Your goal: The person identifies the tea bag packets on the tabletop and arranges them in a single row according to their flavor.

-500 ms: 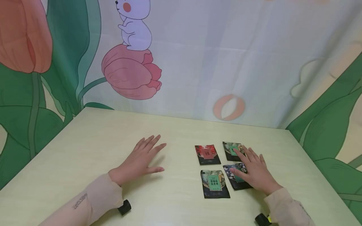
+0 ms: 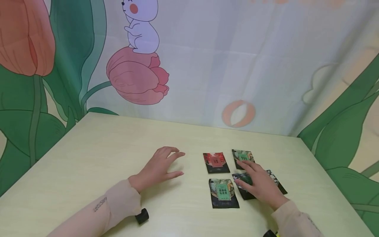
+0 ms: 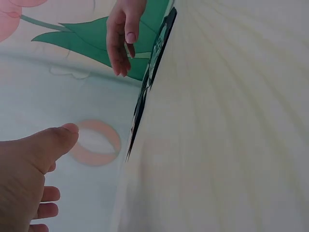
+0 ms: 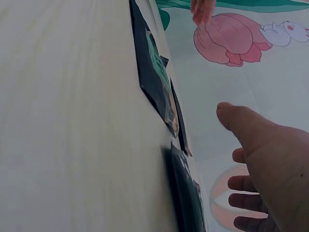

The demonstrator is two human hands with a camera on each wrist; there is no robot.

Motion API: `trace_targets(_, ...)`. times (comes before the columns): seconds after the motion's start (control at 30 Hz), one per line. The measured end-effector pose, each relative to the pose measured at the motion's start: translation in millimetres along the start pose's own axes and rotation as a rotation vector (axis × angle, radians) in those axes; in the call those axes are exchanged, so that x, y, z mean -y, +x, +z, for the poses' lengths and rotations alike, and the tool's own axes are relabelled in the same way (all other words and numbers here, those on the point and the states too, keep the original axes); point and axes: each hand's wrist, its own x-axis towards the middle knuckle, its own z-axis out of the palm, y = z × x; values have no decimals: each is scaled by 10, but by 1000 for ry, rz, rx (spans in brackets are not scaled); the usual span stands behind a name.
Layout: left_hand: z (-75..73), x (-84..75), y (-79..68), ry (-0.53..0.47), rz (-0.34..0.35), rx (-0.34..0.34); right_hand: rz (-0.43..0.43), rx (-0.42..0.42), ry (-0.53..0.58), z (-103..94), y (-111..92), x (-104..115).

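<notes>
My left hand hovers over the table left of the tea sachets, fingers loosely bent, thumb apart, holding nothing. My right hand is above the right-hand sachets with relaxed fingers and partly hides a dark floral sachet. A black sachet with white flowers shows past its far side. Behind its fingertips lies a green-labelled sachet. To the left are a red sachet and a larger-looking green-labelled sachet. In the right wrist view, the thumb stands apart from the sachets.
The pale table carries the sachets right of centre. A printed curtain with tulips and a white animal hangs behind its far edge. Black devices are at both wrists.
My left hand has moved right, its fingers bending more. The right hand has drawn slightly nearer and left, uncovering more of the far green-labelled sachet and the white-flowered one.
</notes>
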Motion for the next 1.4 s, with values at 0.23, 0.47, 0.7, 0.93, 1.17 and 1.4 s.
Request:
trace_targets(0.23, 87, -38, 86, -34, -34, 43, -64, -77, -13, 63, -18, 116)
trace_targets(0.47, 176, -63, 177, -87, -81, 83, -75, -66, 14, 75, -46, 266)
trace_targets(0.7, 288, -84, 255, -128, -114, 118, -144, -31, 53, 109, -90, 375)
trace_targets(0.93, 362, -126, 335, -168, -136, 145, -169, 16, 71, 125, -113, 429)
trace_targets(1.17, 468, -142, 405, -173, -152, 178, -202, 42, 67, 124, -112, 432)
trace_targets(1.4, 558, -169, 491, -189, -145, 180, -196, 82, 48, 136, -111, 423)
